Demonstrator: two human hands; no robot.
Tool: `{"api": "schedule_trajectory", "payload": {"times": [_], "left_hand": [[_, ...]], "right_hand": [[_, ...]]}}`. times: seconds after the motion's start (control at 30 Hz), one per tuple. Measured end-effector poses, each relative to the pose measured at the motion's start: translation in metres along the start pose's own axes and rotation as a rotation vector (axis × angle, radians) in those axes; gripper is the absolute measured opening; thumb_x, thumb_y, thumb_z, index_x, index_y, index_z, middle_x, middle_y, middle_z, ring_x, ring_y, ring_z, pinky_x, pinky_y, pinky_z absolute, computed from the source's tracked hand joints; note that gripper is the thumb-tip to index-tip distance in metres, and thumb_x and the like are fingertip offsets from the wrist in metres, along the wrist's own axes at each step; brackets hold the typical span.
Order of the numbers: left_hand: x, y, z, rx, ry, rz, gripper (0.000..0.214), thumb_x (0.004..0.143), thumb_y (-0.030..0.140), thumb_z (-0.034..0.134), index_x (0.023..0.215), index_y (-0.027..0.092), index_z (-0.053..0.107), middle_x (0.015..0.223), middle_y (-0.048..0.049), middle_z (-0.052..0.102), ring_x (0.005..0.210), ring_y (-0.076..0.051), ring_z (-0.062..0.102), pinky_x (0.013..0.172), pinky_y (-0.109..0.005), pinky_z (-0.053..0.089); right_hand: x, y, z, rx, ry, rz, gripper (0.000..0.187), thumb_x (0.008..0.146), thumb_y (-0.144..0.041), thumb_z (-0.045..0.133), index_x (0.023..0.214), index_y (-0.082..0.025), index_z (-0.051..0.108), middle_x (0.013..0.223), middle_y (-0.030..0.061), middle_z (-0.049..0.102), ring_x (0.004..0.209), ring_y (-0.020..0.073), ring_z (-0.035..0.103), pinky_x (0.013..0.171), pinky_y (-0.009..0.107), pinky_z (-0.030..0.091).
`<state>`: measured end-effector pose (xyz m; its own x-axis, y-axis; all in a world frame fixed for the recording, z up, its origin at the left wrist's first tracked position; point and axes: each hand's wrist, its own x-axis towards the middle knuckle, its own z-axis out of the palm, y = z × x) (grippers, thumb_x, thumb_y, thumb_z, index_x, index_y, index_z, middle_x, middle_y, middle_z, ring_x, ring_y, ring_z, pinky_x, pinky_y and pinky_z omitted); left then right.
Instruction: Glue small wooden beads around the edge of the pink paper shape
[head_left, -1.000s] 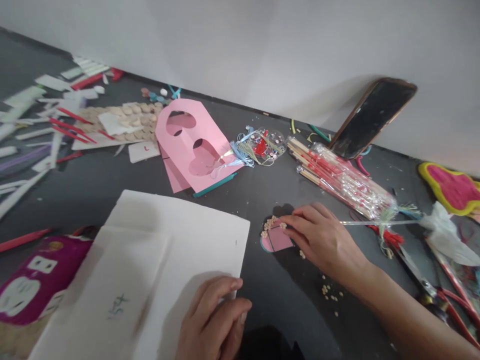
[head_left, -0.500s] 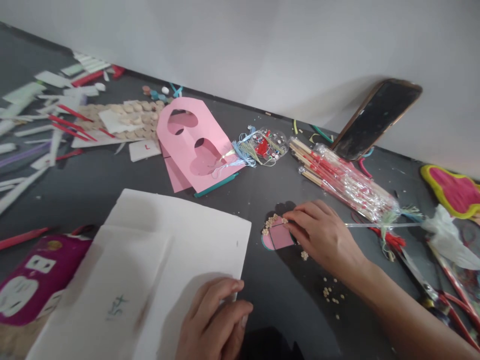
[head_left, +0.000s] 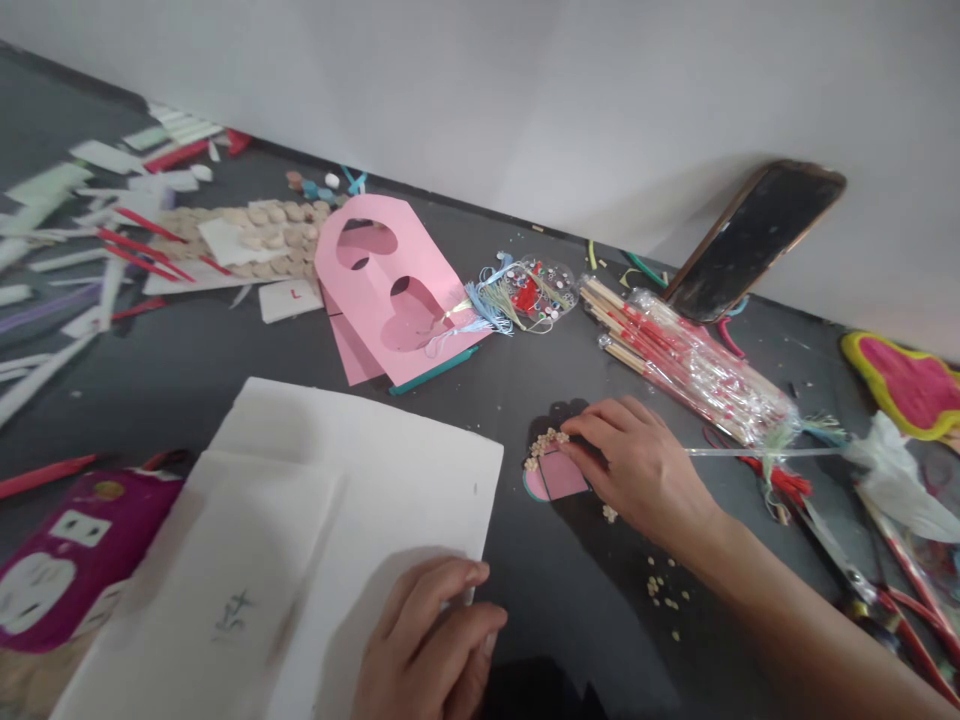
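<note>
Two fingers (head_left: 579,432) of the right hand (head_left: 646,472) meet at the top edge of the small pink paper piece edged with tan beads (head_left: 553,474), which lies flat on the dark grey counter (head_left: 187,380) (whether they pinch a bead I cannot tell). Loose tan beads (head_left: 664,590) lie beside the wrist, handy. The left hand (head_left: 427,640), loosely curled and gripping nothing, rests on the white paper sheet (head_left: 352,480), probably to keep it flat.

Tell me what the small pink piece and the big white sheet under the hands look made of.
The small pink piece: likely thin card or craft foam, matte, flat, with a clean cut edge. The tiny beige bits sit along its rim, material unclear. The white sheet: probably paper, matte and thin, with pen marks on it.
</note>
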<state>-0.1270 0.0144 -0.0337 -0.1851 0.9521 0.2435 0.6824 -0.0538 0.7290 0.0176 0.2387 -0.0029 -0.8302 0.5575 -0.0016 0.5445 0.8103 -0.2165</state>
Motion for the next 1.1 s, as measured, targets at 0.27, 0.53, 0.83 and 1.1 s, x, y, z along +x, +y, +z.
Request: {"api": "schedule_trajectory", "payload": {"times": [0.27,0.53,0.83,1.1], "left_hand": [[-0.003,0.002,0.003,-0.039,0.012,-0.016,0.025,0.08,0.003,0.052,0.093,0.022,0.063,0.106,-0.0074,0.059,0.101,-0.018,0.055,0.081,-0.026,0.051],[-0.004,0.003,0.003,0.003,0.0,-0.024,0.024,0.082,0.006,0.051,0.094,0.022,0.063,0.108,-0.0073,0.058,0.102,-0.019,0.054,0.082,-0.028,0.051],[-0.005,-0.001,0.004,0.078,-0.021,0.014,0.023,0.082,0.007,0.051,0.095,0.022,0.062,0.108,-0.0078,0.056,0.103,-0.019,0.054,0.081,-0.029,0.053],[-0.003,0.0,0.004,0.068,-0.028,0.014,0.025,0.081,0.004,0.051,0.095,0.022,0.061,0.109,-0.0082,0.055,0.103,-0.019,0.053,0.081,-0.029,0.052]], "right_hand": [[-0.008,0.011,-0.011,0.005,0.056,-0.019,0.019,0.089,-0.028,0.055,0.101,-0.017,0.066,0.095,0.0096,0.065,0.09,0.0234,0.059,0.079,0.038,0.048],[-0.033,0.034,-0.032,-0.049,0.126,0.048,0.02,0.091,-0.027,0.05,0.099,-0.019,0.066,0.095,0.0081,0.068,0.091,0.0235,0.06,0.082,0.039,0.048],[-0.038,0.028,-0.009,-0.07,0.041,0.117,0.013,0.088,-0.028,0.057,0.09,-0.02,0.068,0.089,0.0054,0.069,0.086,0.0204,0.061,0.08,0.035,0.045],[-0.021,0.014,-0.008,-0.009,0.067,0.062,0.013,0.087,-0.028,0.056,0.085,-0.021,0.067,0.086,0.0027,0.069,0.083,0.0183,0.06,0.075,0.032,0.039]]}}
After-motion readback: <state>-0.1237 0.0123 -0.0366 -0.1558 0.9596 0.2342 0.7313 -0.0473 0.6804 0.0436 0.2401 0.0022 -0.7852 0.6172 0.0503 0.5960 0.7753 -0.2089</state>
